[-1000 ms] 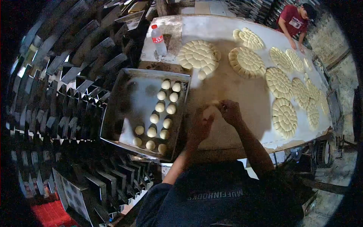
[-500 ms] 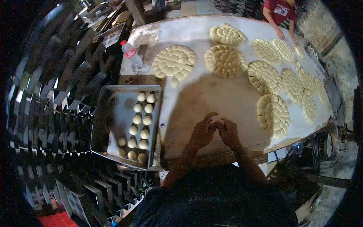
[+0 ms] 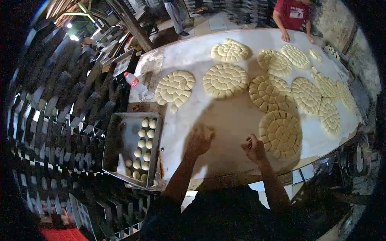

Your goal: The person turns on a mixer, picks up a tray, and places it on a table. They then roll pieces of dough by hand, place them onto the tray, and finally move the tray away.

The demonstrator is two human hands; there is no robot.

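Observation:
My left hand (image 3: 200, 139) is over the shaded middle of the table, smeared by motion; whether it holds anything cannot be made out. To its right, my right hand (image 3: 254, 148) has its fingers curled together, just left of a round of cut dough pieces (image 3: 280, 134). Anything in those fingers is too small or hidden to name. On the left, a metal tray (image 3: 157, 150) holds rows of dough balls (image 3: 147, 156). Another dough round (image 3: 225, 80) lies beyond my hands.
Several more dough rounds (image 3: 306, 95) cover the table's right side. A bottle with a red cap (image 3: 134, 82) stands at the back left. Across the table (image 3: 177, 52) is a co-worker in a red shirt (image 3: 295, 15). Dark metal racks (image 3: 60, 112) fill the left.
My hands, together before, have moved apart, left hand leftward and right hand rightward. The camera view has shifted. The co-worker's hands have changed position.

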